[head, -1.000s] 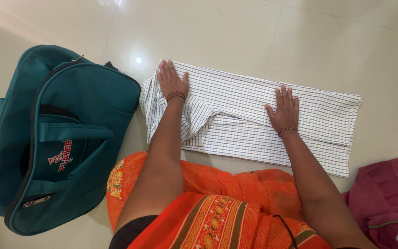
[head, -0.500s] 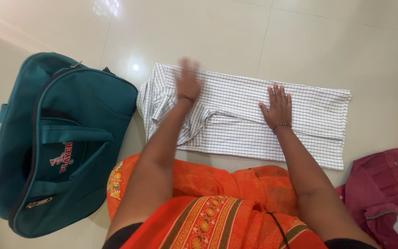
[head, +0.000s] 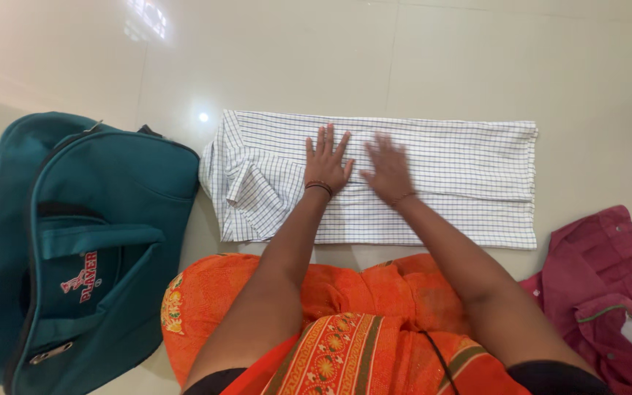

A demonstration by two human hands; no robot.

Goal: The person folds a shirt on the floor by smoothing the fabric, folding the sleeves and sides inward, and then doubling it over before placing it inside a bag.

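Note:
A white checked shirt (head: pixel 462 168), folded into a long strip, lies flat on the pale tiled floor in front of me. My left hand (head: pixel 325 162) rests palm down on its middle, fingers spread, a dark bracelet at the wrist. Right beside it, my right hand (head: pixel 388 168) is also flat on the cloth, slightly blurred. Neither hand grips anything. The shirt's collar end (head: pixel 239 172) is bunched at the left.
A teal duffel bag (head: pixel 74 241) lies on the floor at the left, close to the shirt's collar end. A maroon garment (head: pixel 608 292) is crumpled at the right. My orange patterned clothing (head: pixel 345 322) fills the bottom centre.
My left hand has slid from the collar end to the shirt's middle. My right hand has moved left to sit next to it. The folded sleeve area now looks flatter.

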